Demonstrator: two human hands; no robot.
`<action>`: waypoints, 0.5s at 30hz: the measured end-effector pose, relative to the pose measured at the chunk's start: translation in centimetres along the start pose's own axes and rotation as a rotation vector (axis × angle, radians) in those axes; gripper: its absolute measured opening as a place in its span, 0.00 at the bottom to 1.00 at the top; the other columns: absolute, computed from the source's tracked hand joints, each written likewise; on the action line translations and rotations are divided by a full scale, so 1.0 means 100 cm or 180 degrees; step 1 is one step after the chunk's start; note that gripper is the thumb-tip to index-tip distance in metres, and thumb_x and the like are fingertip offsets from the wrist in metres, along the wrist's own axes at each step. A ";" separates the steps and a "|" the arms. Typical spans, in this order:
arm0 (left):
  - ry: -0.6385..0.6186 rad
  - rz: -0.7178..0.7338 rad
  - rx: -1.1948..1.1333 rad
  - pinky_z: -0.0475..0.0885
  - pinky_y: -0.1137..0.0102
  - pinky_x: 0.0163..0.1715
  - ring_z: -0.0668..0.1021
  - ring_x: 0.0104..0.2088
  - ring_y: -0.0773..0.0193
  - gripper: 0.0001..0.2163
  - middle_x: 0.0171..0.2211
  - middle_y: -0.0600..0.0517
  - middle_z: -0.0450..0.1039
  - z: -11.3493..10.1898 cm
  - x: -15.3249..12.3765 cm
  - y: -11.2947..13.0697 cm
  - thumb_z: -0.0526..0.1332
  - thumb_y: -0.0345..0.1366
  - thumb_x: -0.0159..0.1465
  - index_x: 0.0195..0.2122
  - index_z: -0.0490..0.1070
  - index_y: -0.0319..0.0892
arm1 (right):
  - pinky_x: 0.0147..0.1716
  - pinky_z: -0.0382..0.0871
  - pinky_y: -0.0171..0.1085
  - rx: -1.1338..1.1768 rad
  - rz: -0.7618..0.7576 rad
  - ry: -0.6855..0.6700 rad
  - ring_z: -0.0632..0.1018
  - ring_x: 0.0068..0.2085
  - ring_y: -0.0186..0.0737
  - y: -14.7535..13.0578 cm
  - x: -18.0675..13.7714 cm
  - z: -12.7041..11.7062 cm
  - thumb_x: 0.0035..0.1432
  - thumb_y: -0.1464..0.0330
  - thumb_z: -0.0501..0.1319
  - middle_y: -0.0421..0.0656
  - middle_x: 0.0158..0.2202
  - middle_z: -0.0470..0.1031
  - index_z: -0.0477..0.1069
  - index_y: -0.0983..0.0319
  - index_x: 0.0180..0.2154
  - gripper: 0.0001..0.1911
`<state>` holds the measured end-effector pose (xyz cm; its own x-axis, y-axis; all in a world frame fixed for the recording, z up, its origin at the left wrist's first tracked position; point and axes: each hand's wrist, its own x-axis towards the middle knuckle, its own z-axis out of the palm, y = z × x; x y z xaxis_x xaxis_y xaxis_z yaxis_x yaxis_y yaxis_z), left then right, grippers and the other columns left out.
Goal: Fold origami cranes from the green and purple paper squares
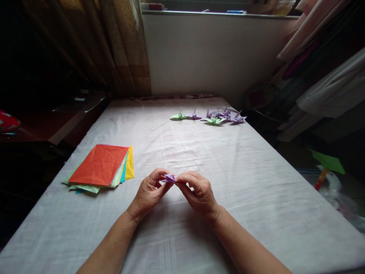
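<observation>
A small folded piece of purple origami paper (169,178) is held just above the cloth, between my two hands. My left hand (148,192) pinches its left side between thumb and fingers. From the right, the thumb and index finger of my right hand (199,192) close on its other end. Fingertips hide part of the folds. To the left lies a stack of creased coloured paper squares (99,163), with an orange-red sheet on top and green, blue and yellow edges showing beneath.
Toward the table's far edge stand several purple paper cranes (225,114) and two green paper cranes (180,115). A pale cloth (242,171) covers the table. Beyond its right edge are hanging clothes (333,91) and a plastic bag (336,194). A curtain (114,45) hangs at back left.
</observation>
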<state>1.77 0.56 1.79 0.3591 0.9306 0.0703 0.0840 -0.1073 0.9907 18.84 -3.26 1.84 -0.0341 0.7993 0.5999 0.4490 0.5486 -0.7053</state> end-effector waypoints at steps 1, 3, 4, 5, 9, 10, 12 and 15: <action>-0.0013 0.0028 0.0023 0.72 0.73 0.32 0.77 0.34 0.63 0.14 0.34 0.50 0.77 -0.001 0.000 0.000 0.67 0.48 0.58 0.35 0.74 0.42 | 0.36 0.75 0.36 0.0038 -0.0015 0.0009 0.79 0.34 0.38 0.000 0.000 0.000 0.63 0.70 0.60 0.42 0.33 0.79 0.76 0.56 0.38 0.06; -0.0046 0.0112 0.0092 0.72 0.73 0.33 0.77 0.34 0.63 0.13 0.34 0.50 0.77 -0.003 0.000 -0.002 0.66 0.47 0.59 0.35 0.74 0.42 | 0.38 0.76 0.37 0.0073 -0.0028 0.0034 0.80 0.38 0.38 0.001 -0.001 0.001 0.63 0.70 0.60 0.44 0.36 0.79 0.76 0.57 0.38 0.06; -0.0067 0.0158 0.0133 0.71 0.73 0.33 0.77 0.34 0.63 0.12 0.35 0.50 0.77 -0.003 -0.001 -0.004 0.66 0.46 0.60 0.36 0.74 0.42 | 0.41 0.76 0.38 0.0064 -0.0025 0.0041 0.80 0.41 0.39 0.002 -0.001 0.001 0.63 0.70 0.60 0.45 0.39 0.80 0.76 0.57 0.38 0.06; -0.0087 0.0204 0.0173 0.71 0.73 0.33 0.76 0.35 0.64 0.11 0.35 0.50 0.77 -0.004 -0.001 -0.005 0.66 0.46 0.60 0.36 0.75 0.43 | 0.43 0.76 0.39 0.0048 -0.0025 0.0032 0.80 0.43 0.40 0.003 -0.002 0.002 0.63 0.71 0.60 0.46 0.42 0.80 0.75 0.57 0.39 0.06; -0.0071 0.0365 0.0321 0.70 0.74 0.31 0.76 0.35 0.65 0.09 0.35 0.51 0.76 -0.006 0.000 -0.007 0.64 0.43 0.62 0.36 0.75 0.43 | 0.45 0.75 0.38 0.0063 -0.0156 -0.0103 0.81 0.45 0.39 0.006 -0.003 0.003 0.63 0.73 0.60 0.46 0.44 0.80 0.73 0.57 0.42 0.07; -0.0056 0.0402 0.0354 0.69 0.75 0.30 0.76 0.34 0.65 0.08 0.35 0.51 0.75 -0.006 0.000 -0.007 0.64 0.42 0.62 0.36 0.74 0.43 | 0.45 0.76 0.37 0.0084 -0.0204 -0.0117 0.81 0.45 0.39 0.006 -0.003 0.003 0.63 0.73 0.59 0.45 0.43 0.81 0.72 0.58 0.42 0.07; -0.0046 0.0481 0.0397 0.69 0.75 0.28 0.76 0.34 0.66 0.07 0.35 0.51 0.75 -0.006 0.000 -0.005 0.64 0.41 0.62 0.36 0.74 0.43 | 0.44 0.76 0.37 0.0106 -0.0290 -0.0121 0.81 0.44 0.38 0.005 -0.002 0.003 0.63 0.74 0.59 0.45 0.43 0.81 0.72 0.58 0.42 0.07; -0.0023 0.0566 0.0455 0.69 0.76 0.28 0.77 0.36 0.65 0.06 0.38 0.50 0.76 -0.006 -0.001 -0.002 0.64 0.39 0.62 0.35 0.73 0.43 | 0.44 0.76 0.37 0.0042 -0.0358 -0.0061 0.81 0.44 0.38 0.003 0.001 0.002 0.63 0.75 0.59 0.45 0.42 0.81 0.72 0.58 0.41 0.08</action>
<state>1.21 0.72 1.67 0.3866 0.8902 0.2409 0.1495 -0.3182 0.9362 18.77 -3.01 1.59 -0.1009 0.7369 0.6684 0.4294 0.6383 -0.6389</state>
